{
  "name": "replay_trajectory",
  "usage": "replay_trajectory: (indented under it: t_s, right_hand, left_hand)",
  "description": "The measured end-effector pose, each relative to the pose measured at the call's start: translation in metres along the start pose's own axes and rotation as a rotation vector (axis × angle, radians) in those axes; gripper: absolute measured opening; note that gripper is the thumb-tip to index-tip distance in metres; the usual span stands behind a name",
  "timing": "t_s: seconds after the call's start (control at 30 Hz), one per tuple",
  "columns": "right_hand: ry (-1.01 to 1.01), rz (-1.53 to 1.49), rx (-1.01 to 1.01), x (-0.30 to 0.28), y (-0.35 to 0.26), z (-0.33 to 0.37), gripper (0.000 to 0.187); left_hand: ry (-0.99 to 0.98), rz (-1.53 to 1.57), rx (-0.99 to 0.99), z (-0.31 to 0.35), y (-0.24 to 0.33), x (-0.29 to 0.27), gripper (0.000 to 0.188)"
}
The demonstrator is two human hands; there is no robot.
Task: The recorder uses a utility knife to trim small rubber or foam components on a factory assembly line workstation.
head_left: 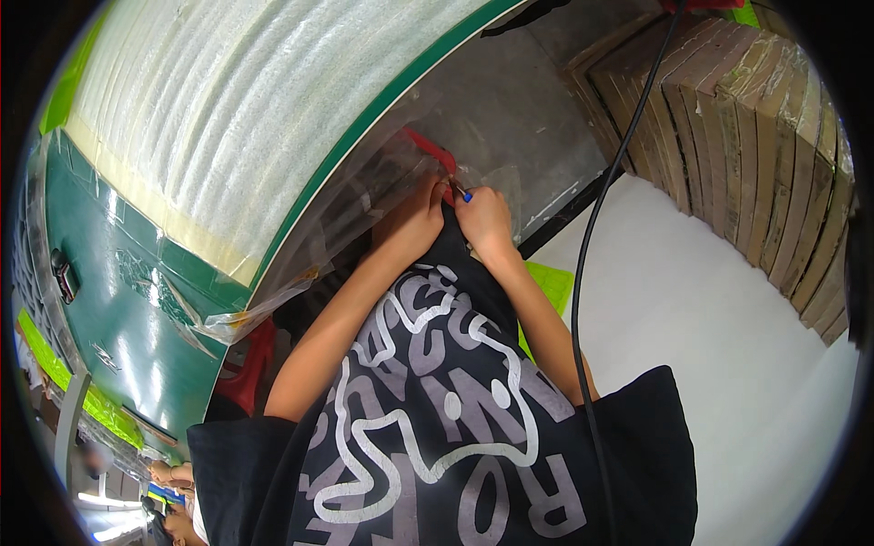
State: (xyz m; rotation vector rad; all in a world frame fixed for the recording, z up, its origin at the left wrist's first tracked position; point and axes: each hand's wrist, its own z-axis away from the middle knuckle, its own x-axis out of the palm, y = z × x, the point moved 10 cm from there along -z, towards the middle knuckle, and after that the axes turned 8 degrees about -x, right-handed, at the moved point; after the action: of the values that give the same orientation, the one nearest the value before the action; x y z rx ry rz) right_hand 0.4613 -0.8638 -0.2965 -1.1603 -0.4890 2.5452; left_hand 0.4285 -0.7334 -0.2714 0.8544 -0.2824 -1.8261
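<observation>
Head view | with my right hand (485,221) I am pinching a blue-tipped tool (466,196) just right of the green table (182,355) | my left hand (421,211) is curling beside it, its hold hidden, so I cannot tell | a red strip (430,148) is showing near both, right of the table | brown slabs (737,146) are standing farther right of it

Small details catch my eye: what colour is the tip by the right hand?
Blue; the small tip by the right hand shows best in the head view.
</observation>
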Motion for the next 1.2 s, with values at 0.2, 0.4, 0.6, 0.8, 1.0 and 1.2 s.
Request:
replay_trajectory:
  t_s: [0.2,0.4,0.6,0.8,1.0,1.2]
  right_hand:
    - [0.038,-0.111,0.053,0.019,0.009,-0.005,0.023]
    - [0.046,0.009,0.011,0.015,-0.002,-0.004,0.021]
    - [0.074,-0.047,0.016,0.011,-0.013,-0.005,0.022]
    - [0.078,-0.065,0.030,0.019,-0.011,-0.017,0.023]
    - [0.038,-0.079,0.011,0.009,-0.018,-0.005,0.025]
    - [-0.023,-0.033,0.022,0.016,-0.006,-0.008,0.024]
  left_hand:
    - [0.028,-0.094,-0.044,-0.006,-0.005,-0.002,0.024]
    - [0.072,-0.088,0.067,-0.009,-0.003,-0.005,0.026]
    - [0.144,-0.049,0.171,-0.012,-0.001,-0.009,0.027]
    - [0.164,-0.040,0.182,-0.020,-0.002,-0.012,0.017]
    - [0.244,0.025,0.168,-0.014,-0.006,-0.018,0.012]
    - [0.259,-0.004,0.180,-0.014,-0.005,-0.018,0.013]
